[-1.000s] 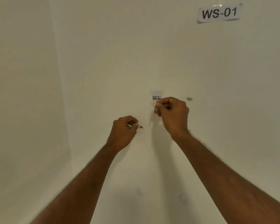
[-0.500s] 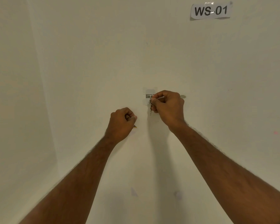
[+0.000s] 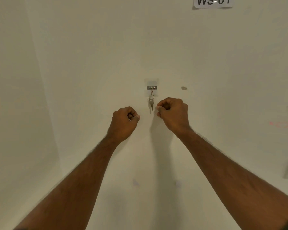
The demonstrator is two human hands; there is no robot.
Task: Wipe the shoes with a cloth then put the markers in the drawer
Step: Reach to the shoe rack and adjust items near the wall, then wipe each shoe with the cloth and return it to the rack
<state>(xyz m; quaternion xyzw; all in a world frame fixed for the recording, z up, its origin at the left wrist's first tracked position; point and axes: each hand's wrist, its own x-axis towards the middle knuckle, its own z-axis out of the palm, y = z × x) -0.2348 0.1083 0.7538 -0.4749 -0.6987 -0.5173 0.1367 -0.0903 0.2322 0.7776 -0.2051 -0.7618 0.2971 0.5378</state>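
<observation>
— What have I got in front of me?

— A small metal hook [image 3: 151, 87] on a pale wall [image 3: 90, 63], with a key [image 3: 151, 102] dangling from it on a ring. My right hand [image 3: 173, 114] is just right of the key, fingers curled, gripping nothing, not touching it. My left hand [image 3: 124, 122] sits lower left of the hook, fist closed; whether it pinches anything I cannot tell.

— Shoes, cloth, markers, drawer?

— Out of view. A paper label [image 3: 212, 2] is far up-right of the hook.
</observation>
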